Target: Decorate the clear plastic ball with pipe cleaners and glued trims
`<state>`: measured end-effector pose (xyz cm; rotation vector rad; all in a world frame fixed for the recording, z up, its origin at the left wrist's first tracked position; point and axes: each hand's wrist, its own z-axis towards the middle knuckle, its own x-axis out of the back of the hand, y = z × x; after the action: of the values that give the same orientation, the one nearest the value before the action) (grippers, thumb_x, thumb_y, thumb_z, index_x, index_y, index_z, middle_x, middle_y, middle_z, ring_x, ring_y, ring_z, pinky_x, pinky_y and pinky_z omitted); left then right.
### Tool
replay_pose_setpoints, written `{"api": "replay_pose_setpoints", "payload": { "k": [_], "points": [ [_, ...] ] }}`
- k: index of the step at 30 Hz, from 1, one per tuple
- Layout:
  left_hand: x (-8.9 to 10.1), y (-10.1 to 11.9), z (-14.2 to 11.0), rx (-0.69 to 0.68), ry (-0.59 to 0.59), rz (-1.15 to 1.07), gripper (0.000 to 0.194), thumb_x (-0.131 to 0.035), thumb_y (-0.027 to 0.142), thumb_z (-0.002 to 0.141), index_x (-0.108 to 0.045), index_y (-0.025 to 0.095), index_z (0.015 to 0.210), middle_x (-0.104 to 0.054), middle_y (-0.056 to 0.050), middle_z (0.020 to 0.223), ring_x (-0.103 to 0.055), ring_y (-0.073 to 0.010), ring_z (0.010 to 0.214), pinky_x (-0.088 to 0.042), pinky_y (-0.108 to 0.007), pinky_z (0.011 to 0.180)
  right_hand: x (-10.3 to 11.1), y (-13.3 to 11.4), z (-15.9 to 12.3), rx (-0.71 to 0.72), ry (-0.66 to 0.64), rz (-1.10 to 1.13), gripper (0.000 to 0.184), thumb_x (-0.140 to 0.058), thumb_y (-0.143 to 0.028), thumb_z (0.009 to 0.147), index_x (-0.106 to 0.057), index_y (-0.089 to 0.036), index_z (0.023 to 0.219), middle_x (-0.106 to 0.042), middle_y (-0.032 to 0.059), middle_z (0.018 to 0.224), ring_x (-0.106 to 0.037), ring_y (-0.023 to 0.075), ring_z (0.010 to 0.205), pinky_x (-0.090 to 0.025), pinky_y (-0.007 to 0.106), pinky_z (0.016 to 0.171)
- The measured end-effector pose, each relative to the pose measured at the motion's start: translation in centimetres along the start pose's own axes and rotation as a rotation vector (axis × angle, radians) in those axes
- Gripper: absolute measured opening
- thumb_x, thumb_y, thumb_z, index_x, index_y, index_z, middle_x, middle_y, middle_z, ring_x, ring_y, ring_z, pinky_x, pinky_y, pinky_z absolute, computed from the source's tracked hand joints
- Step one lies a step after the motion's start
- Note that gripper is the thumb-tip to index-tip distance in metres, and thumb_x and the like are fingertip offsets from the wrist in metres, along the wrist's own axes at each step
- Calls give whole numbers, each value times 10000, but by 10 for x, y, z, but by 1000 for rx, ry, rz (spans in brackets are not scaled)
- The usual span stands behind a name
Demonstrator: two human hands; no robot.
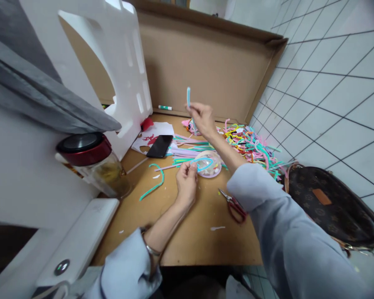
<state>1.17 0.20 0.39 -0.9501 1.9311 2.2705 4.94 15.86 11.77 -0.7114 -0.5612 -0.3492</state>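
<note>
Pinched in my left hand [187,182] is a light blue pipe cleaner [209,161] bent into a loop, held just in front of a round clear dish [216,169]. Higher up and farther off, the fingers of my right hand [202,118] close on a short blue pipe cleaner piece [188,96] that stands upright. Whether the two blue parts are joined cannot be made out. Behind my right hand sits a small pink figure [187,123], partly hidden. Bundles of straight pipe cleaners [183,153] lie beyond my left hand.
Red-handled scissors [235,207] lie on the table at right. A tangled pile of coloured pipe cleaners [252,143] is by the tiled wall. At left are a black phone [160,146], a curved green pipe cleaner [160,178] and a red-lidded jar [96,164]. A brown bag [333,203] stands far right.
</note>
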Motion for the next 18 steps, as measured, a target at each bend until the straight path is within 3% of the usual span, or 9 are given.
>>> {"api": "replay_pose_setpoints", "payload": {
  "k": [3, 5, 6, 8, 10, 12, 14, 16, 18],
  "points": [
    [0, 1, 1, -5, -23, 10, 397, -747, 519, 650, -538, 181, 663, -439, 71, 535, -329, -73, 494, -275, -215, 480, 40, -58, -29, 93, 319, 55, 221, -462, -226, 986, -662, -190, 1073, -674, 39, 995, -624, 172, 1036, -481, 352, 965],
    [0, 2, 1, 5, -56, 10, 388, -763, 508, 638, -565, 176, 670, -454, 67, 548, -341, -73, 504, -282, -214, 491, 66, -94, -65, 185, 523, 215, 272, -433, -162, 984, -629, -216, 1165, -652, 34, 1056, -645, 130, 875, -526, 307, 858],
    [-1, 3, 0, 13, -81, 9, 381, -770, 501, 635, -582, 173, 676, -464, 64, 556, -344, -71, 507, -285, -214, 498, 77, -108, -86, 200, 552, 308, 318, -438, -129, 970, -610, -245, 1211, -630, 31, 1163, -640, 114, 797, -536, 291, 749],
    [-2, 4, 0, 33, -137, 4, 370, -787, 488, 625, -616, 166, 686, -490, 57, 574, -356, -68, 515, -298, -212, 514, 96, -125, -128, 130, 635, 348, 411, -439, -88, 949, -628, -335, 1217, -624, -3, 1152, -610, 103, 715, -500, 288, 624],
    [-2, 5, -1, 57, -181, -10, 368, -804, 482, 610, -636, 162, 679, -518, 48, 590, -381, -67, 528, -321, -212, 530, 108, -127, -165, 14, 732, 288, 367, -495, -111, 933, -690, -342, 1141, -627, -2, 950, -551, 100, 620, -436, 298, 555],
    [-3, 5, -2, 87, -202, -29, 372, -822, 481, 587, -646, 163, 666, -540, 39, 593, -414, -73, 542, -346, -213, 539, 116, -120, -193, -82, 730, 265, 309, -512, -181, 947, -694, -332, 1146, -622, 8, 863, -459, 90, 518, -343, 281, 456],
    [-4, 5, -2, 115, -213, -47, 372, -839, 472, 566, -662, 163, 672, -558, 31, 595, -447, -79, 555, -363, -211, 539, 121, -108, -211, -220, 642, 263, 315, -531, -233, 951, -642, -290, 1239, -569, -8, 668, -466, 118, 498, -303, 261, 406],
    [-4, 6, -2, 123, -226, -63, 366, -852, 455, 554, -673, 160, 673, -568, 27, 591, -466, -78, 555, -372, -205, 532, 122, -92, -217, -325, 513, 262, 357, -562, -254, 928, -582, -264, 1284, -604, -22, 664, -438, 98, 450, -309, 236, 392],
    [-4, 7, -1, 127, -231, -84, 366, -866, 440, 538, -670, 156, 658, -566, 30, 574, -467, -69, 538, -375, -195, 520, 118, -73, -213, -398, 396, 340, 217, -577, -267, 891, -614, -233, 1102, -639, -26, 701, -459, 78, 445, -354, 216, 411]
  ]
}}
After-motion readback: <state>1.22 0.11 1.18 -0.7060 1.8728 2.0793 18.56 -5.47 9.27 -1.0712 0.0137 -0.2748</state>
